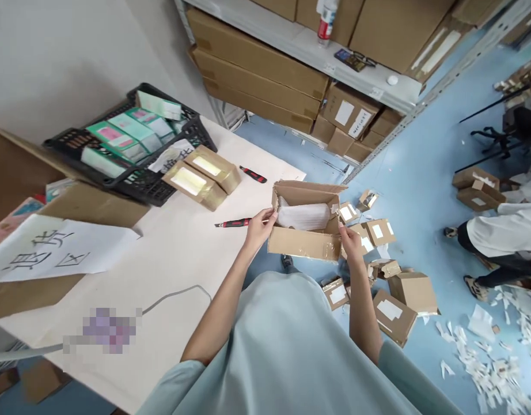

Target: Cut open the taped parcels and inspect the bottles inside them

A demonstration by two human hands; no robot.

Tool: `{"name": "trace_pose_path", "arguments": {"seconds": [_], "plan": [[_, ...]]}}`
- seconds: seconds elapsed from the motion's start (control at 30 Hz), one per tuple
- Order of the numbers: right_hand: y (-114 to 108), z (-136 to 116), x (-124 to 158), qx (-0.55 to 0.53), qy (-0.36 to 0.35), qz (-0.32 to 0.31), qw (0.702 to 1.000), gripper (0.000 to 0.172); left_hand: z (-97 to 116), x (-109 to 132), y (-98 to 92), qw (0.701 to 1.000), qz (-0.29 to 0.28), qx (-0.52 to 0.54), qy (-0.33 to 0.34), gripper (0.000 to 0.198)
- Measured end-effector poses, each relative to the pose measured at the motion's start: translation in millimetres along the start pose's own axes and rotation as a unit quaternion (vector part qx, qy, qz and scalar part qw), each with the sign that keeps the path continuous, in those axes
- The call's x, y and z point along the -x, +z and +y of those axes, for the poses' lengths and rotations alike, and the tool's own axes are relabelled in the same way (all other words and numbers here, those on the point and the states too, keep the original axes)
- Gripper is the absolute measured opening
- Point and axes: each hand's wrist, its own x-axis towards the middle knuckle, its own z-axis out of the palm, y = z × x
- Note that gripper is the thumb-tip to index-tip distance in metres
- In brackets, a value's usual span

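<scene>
Between my hands is an opened cardboard box, its flaps folded outward. Inside it lies a white wrapped bundle; what the wrapping covers is hidden. My left hand grips the box's left edge, thumb on top. At the right edge, my right hand pinches the cardboard. A red and black utility knife lies on the table close to my left hand. Farther back on the table rests a second utility knife.
Two taped boxes stand by a black crate of green packages on the white table. A carton with a paper sign is at left. Discarded boxes and paper scraps litter the floor. Shelving stands ahead; a person is at right.
</scene>
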Motion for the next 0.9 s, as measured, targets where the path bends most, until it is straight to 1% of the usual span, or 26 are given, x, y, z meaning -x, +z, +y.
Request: {"name": "trace_pose_path", "arguments": {"seconds": [0.1,0.17,0.23,0.27,0.33,0.37,0.43,0.53,0.63,0.7,0.8,0.9], "plan": [[-41,38,-25,-0.013,0.047,0.036,0.998,0.071,11,-33,65.6,0.998,-0.065,-0.007,-0.010,0.046],[-64,62,-37,-0.012,0.064,0.071,0.995,0.071,16,-48,101.3,0.993,-0.118,-0.006,-0.026,0.049],[-79,83,-46,-0.006,0.083,0.113,0.990,0.077,16,-56,126.9,0.985,-0.163,-0.008,-0.049,0.052],[-84,92,-49,-0.003,0.093,0.131,0.987,0.083,15,-58,135.4,0.983,-0.176,-0.012,-0.060,0.053],[-87,104,-54,0.003,0.111,0.147,0.983,0.090,9,-59,144.1,0.980,-0.186,-0.024,-0.074,0.052],[-85,108,-56,0.003,0.113,0.141,0.983,0.091,6,-58,144.8,0.979,-0.185,-0.030,-0.081,0.051],[-75,111,-60,-0.004,0.105,0.109,0.988,0.090,-3,-56,140.4,0.978,-0.181,-0.040,-0.098,0.048],[-45,104,-70,-0.024,0.085,0.045,0.995,0.088,-16,-53,124.8,0.979,-0.159,-0.048,-0.121,0.043],[-6,90,-83,-0.039,0.062,-0.031,0.997,0.087,-26,-49,103.2,0.984,-0.110,-0.033,-0.133,0.046],[22,78,-94,-0.041,0.044,-0.101,0.993,0.084,-32,-43,85.8,0.987,-0.071,-0.011,-0.141,0.050],[68,54,-111,-0.025,0.010,-0.205,0.978,0.079,-38,-27,54.6,0.988,-0.002,0.012,-0.153,0.054],[118,21,-125,-0.003,-0.041,-0.292,0.955,0.068,-45,-5,18.4,0.983,0.076,0.020,-0.164,0.057]]}}
